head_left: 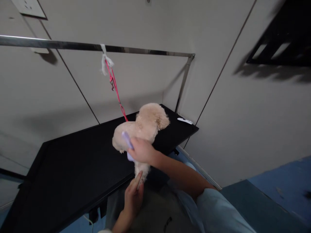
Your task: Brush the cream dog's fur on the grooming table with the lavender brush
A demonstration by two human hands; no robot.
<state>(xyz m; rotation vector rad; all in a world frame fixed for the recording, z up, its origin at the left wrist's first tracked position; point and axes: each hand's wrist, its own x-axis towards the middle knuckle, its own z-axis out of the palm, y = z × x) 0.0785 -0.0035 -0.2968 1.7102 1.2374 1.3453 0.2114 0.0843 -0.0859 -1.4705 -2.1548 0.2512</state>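
A small cream curly-coated dog point(147, 121) stands on the black grooming table point(73, 168), its head toward the right end. My right hand point(143, 150) is closed around a light purple grooming brush point(126, 139), held beside the dog's flank just above one leg; the brush is a little blurred and its working face is hidden. Lower down, at the table's near edge, my left hand point(133, 195) grips the end of the dog's leg point(143, 169) between thumb and fingers. The paw itself is covered by that hand.
A metal rail point(145, 51) spans above the table, carrying a pink leash point(116, 89) tied on with white cloth and running down behind the dog. A white elongated tool point(184, 121) lies at the table's far right corner. Walls stand close behind and to the right.
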